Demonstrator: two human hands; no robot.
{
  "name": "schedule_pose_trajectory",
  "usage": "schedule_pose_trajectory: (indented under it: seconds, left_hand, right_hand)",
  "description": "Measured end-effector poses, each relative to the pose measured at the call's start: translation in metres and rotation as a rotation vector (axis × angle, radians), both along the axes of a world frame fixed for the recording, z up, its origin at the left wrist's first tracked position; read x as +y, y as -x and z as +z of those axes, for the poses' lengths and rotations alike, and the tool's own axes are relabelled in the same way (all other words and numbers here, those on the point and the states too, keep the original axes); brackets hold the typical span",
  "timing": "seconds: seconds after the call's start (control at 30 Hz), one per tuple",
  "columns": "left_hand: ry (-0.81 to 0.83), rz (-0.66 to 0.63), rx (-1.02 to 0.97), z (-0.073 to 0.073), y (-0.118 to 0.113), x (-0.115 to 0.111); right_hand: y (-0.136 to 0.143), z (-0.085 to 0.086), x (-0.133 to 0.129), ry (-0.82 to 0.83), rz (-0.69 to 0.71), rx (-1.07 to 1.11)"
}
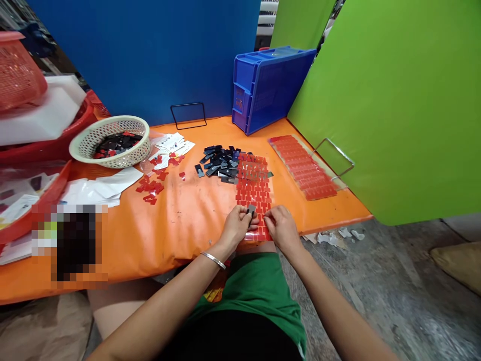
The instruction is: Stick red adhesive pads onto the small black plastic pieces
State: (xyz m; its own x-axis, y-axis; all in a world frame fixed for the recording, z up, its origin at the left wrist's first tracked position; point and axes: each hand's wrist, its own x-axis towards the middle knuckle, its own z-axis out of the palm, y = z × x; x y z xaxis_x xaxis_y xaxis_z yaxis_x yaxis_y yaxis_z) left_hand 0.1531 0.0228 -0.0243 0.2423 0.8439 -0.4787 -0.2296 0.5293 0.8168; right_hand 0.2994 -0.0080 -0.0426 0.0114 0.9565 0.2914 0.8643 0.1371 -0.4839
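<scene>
My left hand (pixel 237 224) holds a small flat black-and-grey piece (pixel 251 210) between thumb and fingers, above a sheet of red die-cut stickers (pixel 253 192). At the right edge of that sheet, my right hand (pixel 282 226) has its thumb and fingertips pinched together on the red shapes. Whether a sticker is between them is too small to make out. Just beyond the sheet's upper left lies a pile of similar black pieces (pixel 220 161). Loose red sticker bits (pixel 151 188) are scattered on the orange table cover (pixel 180 215) to the left.
A cream basket (pixel 128 159) holds black and red pieces, beside white papers (pixel 175 144). Another red sticker sheet (pixel 306 168) lies at right, near a wire stand (pixel 340 158). A blue crate (pixel 278 87) stands at the back between blue and green panels (pixel 406 100). Red baskets (pixel 22 70) crowd the left.
</scene>
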Motion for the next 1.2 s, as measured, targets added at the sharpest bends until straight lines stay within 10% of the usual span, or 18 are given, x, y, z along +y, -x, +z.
schedule_pose_trajectory:
  seconds: [0.43, 0.67, 1.2]
  left_hand:
    - [0.023, 0.014, -0.044, 0.000, 0.002, 0.000]
    - [0.090, 0.041, -0.147, 0.019, 0.030, -0.014]
    - [0.142, 0.014, -0.180, 0.011, 0.049, -0.027]
  right_hand:
    - [-0.012, 0.021, -0.003, 0.016, -0.256, 0.715]
    - [0.038, 0.028, -0.006, 0.145, -0.067, 0.957]
    - [0.071, 0.010, -0.009, 0.250, -0.022, 1.023]
